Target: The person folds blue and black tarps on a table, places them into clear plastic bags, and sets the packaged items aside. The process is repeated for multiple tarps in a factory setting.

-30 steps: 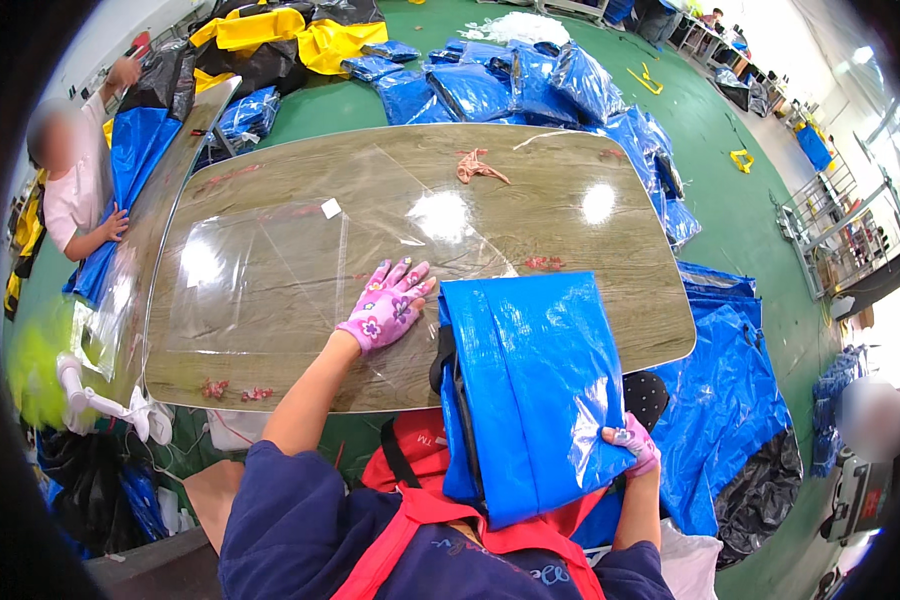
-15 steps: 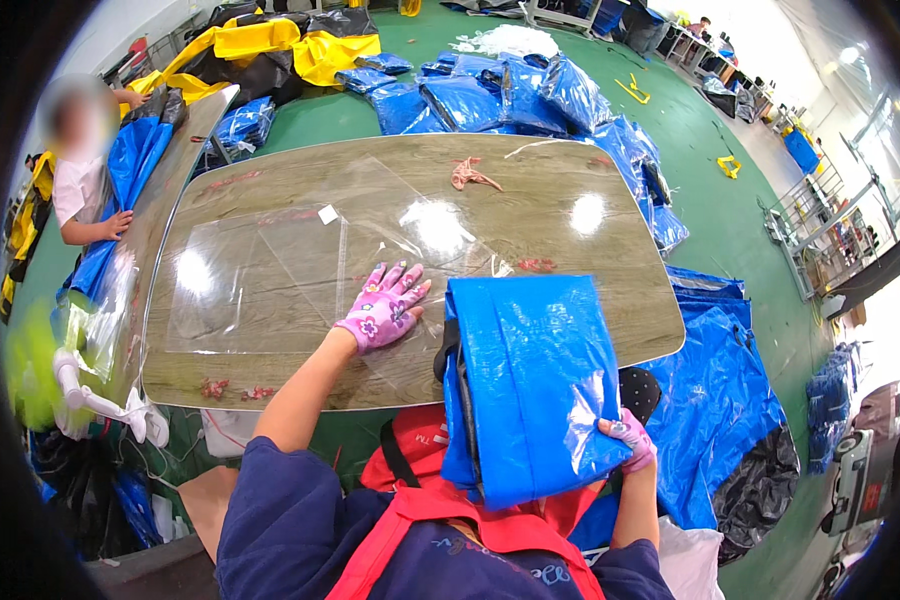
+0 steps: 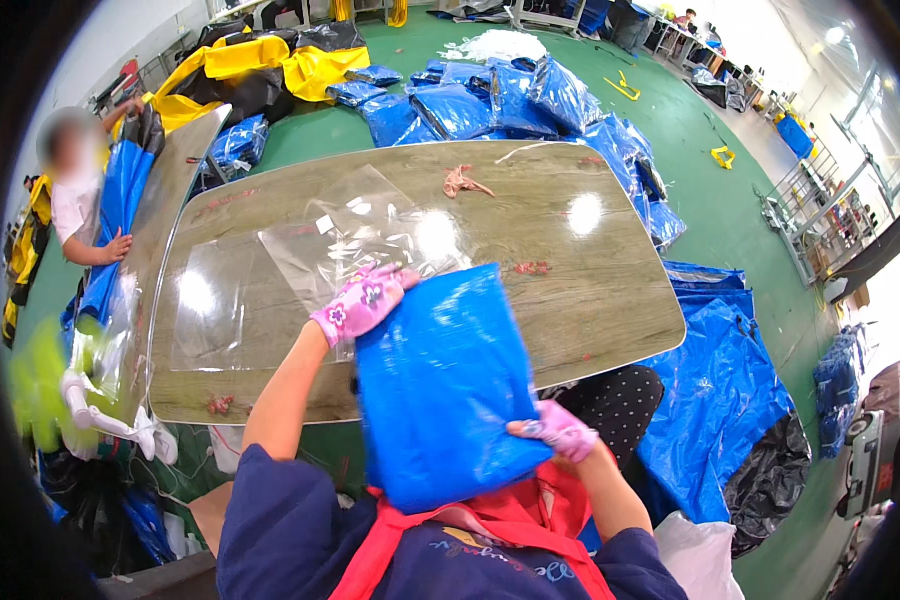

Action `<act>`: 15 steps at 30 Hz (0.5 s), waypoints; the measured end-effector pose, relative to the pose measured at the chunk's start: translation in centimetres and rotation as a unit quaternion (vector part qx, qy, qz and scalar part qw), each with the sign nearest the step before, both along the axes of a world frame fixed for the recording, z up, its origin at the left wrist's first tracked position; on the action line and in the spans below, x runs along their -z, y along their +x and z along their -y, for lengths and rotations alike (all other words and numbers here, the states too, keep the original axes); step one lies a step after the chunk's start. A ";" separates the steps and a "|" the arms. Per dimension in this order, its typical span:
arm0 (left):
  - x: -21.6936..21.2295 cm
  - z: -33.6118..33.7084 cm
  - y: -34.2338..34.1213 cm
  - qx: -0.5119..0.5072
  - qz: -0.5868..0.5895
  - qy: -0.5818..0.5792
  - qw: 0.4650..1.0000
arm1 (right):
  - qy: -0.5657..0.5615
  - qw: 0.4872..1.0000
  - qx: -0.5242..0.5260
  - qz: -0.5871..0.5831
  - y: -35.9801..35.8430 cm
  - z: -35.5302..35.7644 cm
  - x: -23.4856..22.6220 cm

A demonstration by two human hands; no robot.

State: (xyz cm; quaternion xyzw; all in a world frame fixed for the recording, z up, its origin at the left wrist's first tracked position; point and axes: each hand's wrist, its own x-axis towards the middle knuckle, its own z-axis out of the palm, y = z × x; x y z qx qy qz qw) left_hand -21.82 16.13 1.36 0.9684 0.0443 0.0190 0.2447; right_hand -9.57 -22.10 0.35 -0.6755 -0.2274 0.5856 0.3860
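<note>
A folded blue plastic sheet [image 3: 445, 390], glossy and roughly rectangular, is held up in front of me over the table's near edge. My left hand [image 3: 367, 300], in a pink flowered fingerless glove, is closed at its upper left corner, the thumb hidden. On the lower right edge my right hand [image 3: 562, 430], gloved alike, pinches it with the thumb on top. Just beyond the left hand lies a clear plastic sheet or bag [image 3: 295, 255] with several small white scraps on it. Another clear plastic piece [image 3: 210, 295] lies flat to the left.
The wood-patterned table [image 3: 570, 270] carries a crumpled beige scrap [image 3: 465, 182]. Blue packages [image 3: 460, 105] are heaped on the floor beyond it. Loose blue sheeting [image 3: 715, 380] hangs at the right. A co-worker [image 3: 75, 200] handles blue material at the left table; a white fan [image 3: 90, 405] stands nearby.
My left hand has come off the tabletop onto the blue sheet's upper corner. The folded sheet has swung left and tilted, my right hand moving with it. More white scraps now show on the clear plastic.
</note>
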 end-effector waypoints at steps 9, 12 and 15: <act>-3.0 2.5 -3.9 -0.022 0.043 0.015 0.999 | 0.063 0.979 0.066 0.184 11.7 -20.1 -1.5; -4.2 3.8 -3.0 0.007 0.054 -0.003 0.999 | 0.073 0.946 -0.260 0.177 14.5 -24.8 -0.3; -5.4 5.0 -4.2 -0.006 0.027 0.063 0.998 | 0.197 0.945 -0.138 0.223 13.3 -22.2 -0.9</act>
